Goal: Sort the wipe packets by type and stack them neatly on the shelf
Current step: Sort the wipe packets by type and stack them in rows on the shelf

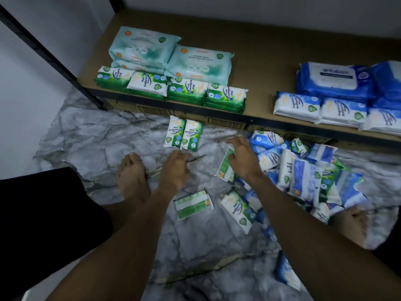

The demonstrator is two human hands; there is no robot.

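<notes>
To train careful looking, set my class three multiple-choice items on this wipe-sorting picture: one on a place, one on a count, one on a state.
1. Where do the two green pine packets lying side by side rest?
A. on the floor before the shelf
B. on top of the blue packs
C. inside a box

2. How many green pine stacks line the shelf's front edge?
A. two
B. four
C. seven

3. How do the unsorted packets at the right lie?
A. in neat rows
B. in a loose heap
C. tied in one bundle

Answers: 1 A, they lie on the marbled floor just below the shelf edge; 2 B, four stacks sit side by side at the left; 3 B, they overlap at all angles.
</notes>
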